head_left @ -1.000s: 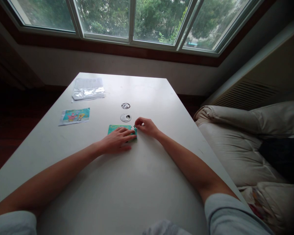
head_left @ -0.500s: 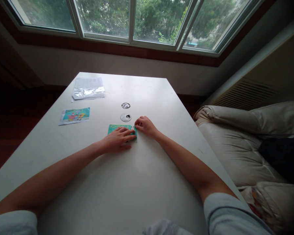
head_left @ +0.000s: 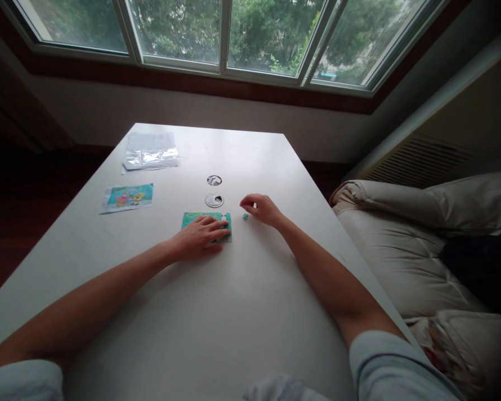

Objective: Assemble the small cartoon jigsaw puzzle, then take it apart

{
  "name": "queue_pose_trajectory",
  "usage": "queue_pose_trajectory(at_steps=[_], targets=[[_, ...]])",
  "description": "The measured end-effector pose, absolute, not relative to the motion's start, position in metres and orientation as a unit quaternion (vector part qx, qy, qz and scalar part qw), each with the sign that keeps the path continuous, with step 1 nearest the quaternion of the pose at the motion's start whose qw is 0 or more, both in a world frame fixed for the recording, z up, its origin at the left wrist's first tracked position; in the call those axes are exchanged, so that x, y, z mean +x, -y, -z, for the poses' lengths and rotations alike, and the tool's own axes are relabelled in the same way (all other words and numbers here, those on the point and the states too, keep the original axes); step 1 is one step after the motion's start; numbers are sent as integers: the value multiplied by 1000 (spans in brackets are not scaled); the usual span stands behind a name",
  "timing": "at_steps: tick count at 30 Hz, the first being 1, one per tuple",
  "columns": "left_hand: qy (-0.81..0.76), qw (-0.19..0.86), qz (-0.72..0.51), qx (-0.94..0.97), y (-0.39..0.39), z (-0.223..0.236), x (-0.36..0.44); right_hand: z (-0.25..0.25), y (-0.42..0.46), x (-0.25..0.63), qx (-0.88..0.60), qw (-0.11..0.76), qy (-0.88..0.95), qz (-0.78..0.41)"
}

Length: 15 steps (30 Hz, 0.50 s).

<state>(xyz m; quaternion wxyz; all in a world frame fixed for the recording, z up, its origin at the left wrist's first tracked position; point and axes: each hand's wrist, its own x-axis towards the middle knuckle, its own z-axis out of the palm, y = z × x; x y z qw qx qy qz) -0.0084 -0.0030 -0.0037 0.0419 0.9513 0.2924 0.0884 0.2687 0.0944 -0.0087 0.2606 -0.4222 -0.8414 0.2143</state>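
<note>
A small teal puzzle board (head_left: 191, 219) lies flat on the white table (head_left: 234, 312). My left hand (head_left: 198, 236) rests on it with fingers stretched flat, covering its near right part. To the right of the board, a tiny teal piece (head_left: 245, 216) lies loose on the table. My right hand (head_left: 264, 209) hovers just right of that piece, fingers loosely curved and apart, with nothing visible in them.
Two small round discs (head_left: 214, 200) (head_left: 214, 180) sit just beyond the board. A colourful cartoon picture sheet (head_left: 127, 197) and a clear plastic bag (head_left: 150, 150) lie at the far left. A pale cushioned sofa (head_left: 401, 250) runs along the table's right edge.
My right hand left the board's right edge and moved right; a tiny teal piece now lies on the table beside it. My left hand stayed on the board.
</note>
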Motion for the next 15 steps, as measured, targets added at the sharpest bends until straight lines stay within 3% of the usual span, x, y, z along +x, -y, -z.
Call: queue_pose_trajectory(at_steps=[5, 11, 15], targets=[[-295, 42, -95, 950, 2, 5, -11, -2, -98, 283, -401, 226, 866, -195], [-294, 48, -103, 949, 3, 6, -11, -12, -85, 281, -432, 100, 883, -155], [-295, 48, -103, 949, 3, 8, -12, -13, -79, 275, -442, 75, 886, -116]])
